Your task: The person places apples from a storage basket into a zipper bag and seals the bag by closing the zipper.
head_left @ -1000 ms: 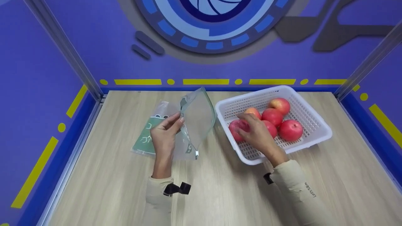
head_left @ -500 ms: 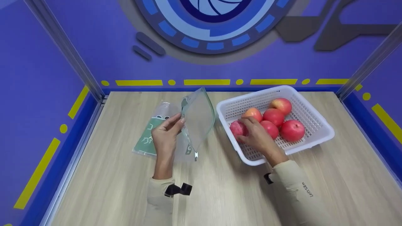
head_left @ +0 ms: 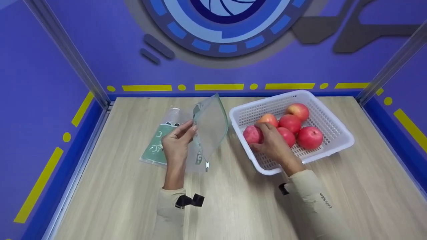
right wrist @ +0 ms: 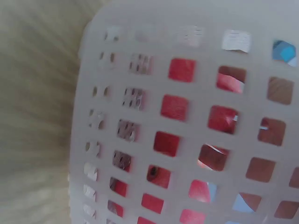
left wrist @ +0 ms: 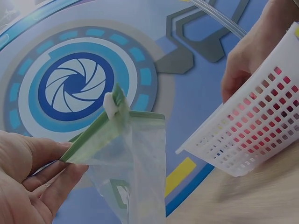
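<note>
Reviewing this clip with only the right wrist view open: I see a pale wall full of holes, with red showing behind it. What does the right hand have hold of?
Observer: An apple: in the head view, the right hand grips the leftmost apple inside the white basket.

Operator: My view shows nothing of the other hand. What's it doing?

Observer: The left hand pinches the edge of a clear bag with a green strip.

Operator: Anything lying near that?

Observer: Yes, a green and clear plastic packet lies on the table, left of the bag and partly hidden by the left hand.
</note>
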A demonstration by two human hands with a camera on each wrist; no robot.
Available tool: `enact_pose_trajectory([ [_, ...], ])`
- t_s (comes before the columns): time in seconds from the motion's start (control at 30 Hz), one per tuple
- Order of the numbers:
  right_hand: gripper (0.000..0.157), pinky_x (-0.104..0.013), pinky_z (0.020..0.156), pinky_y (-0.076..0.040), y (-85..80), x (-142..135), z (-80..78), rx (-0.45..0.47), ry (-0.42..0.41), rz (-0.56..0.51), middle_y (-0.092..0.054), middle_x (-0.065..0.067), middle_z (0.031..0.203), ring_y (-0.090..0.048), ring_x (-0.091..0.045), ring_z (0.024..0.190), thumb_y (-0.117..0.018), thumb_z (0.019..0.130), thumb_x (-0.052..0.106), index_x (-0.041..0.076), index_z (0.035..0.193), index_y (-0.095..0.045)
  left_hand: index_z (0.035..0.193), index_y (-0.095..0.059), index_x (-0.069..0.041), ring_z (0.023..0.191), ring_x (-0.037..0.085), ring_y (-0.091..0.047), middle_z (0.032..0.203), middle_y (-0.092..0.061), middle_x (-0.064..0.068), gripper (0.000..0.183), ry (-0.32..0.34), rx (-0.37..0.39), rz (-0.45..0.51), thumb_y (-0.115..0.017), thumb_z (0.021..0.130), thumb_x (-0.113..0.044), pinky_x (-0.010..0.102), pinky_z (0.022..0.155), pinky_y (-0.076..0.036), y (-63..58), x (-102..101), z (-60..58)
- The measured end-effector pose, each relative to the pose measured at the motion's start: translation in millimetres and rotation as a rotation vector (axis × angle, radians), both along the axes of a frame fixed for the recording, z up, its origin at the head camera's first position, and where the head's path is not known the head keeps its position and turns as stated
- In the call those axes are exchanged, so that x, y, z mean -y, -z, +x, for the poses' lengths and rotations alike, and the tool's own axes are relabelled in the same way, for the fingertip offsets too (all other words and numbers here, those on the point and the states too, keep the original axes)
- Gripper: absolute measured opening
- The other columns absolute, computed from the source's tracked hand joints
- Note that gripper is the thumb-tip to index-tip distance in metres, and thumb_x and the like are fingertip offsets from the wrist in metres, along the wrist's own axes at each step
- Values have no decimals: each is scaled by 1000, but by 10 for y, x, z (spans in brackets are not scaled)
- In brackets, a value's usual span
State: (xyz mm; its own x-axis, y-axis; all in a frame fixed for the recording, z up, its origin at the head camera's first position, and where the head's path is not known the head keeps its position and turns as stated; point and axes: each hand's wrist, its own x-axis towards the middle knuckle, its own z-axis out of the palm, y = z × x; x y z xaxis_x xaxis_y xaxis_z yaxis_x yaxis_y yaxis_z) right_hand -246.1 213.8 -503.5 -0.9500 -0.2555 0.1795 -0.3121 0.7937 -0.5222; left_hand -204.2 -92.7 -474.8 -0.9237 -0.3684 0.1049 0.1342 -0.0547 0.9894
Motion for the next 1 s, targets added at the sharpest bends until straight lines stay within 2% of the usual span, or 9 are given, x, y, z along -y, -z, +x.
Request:
enact_pose_trajectory([
  [0.1, 76, -59, 111, -48, -36, 26, 14, -52, 45, -86, -57, -21, 141, -56, -37, 129, -93, 84, 17, 1, 147, -52, 121, -81, -9, 98, 22, -77, 111, -78, 8, 24, 8, 0, -1, -80, 97, -10, 28, 87, -62, 9, 0, -13],
  [0.3, 78, -51, 103, -55, -192, 158, 110, -165, 97, -314, -59, -17, 140, -60, -31, 121, -93, 85, 23, 2, 148, -53, 121, -80, -6, 98, 24, -77, 113, -77, 11, 23, 22, -11, 4, -79, 97, -7, 29, 88, -62, 32, -7, -33],
  [0.53, 81, -49, 103, -56, -434, 412, 241, -154, 16, -509, -55, -13, 145, -59, -27, 129, -92, 87, 27, 2, 152, -50, 121, -80, -6, 99, 24, -77, 113, -78, 9, 23, 24, -3, 21, -79, 97, -8, 29, 88, -62, 58, -29, -31],
  [0.7, 83, -46, 106, -55, -491, 596, 265, -186, -33, -510, -57, -10, 146, -60, -24, 129, -93, 85, 27, 1, 152, -51, 121, -80, -5, 101, 25, -77, 114, -78, 10, 24, 16, 3, 28, -79, 97, -7, 29, 89, -62, 37, -54, -21],
  [1.0, 81, -43, 108, -54, -418, 839, 264, -210, -84, -441, -58, -14, 146, -61, -24, 129, -93, 86, 24, -1, 150, -50, 123, -79, -5, 104, 24, -77, 116, -78, 10, 26, 33, 10, 66, -79, 97, -5, 29, 89, -61, -29, -145, 6],
])
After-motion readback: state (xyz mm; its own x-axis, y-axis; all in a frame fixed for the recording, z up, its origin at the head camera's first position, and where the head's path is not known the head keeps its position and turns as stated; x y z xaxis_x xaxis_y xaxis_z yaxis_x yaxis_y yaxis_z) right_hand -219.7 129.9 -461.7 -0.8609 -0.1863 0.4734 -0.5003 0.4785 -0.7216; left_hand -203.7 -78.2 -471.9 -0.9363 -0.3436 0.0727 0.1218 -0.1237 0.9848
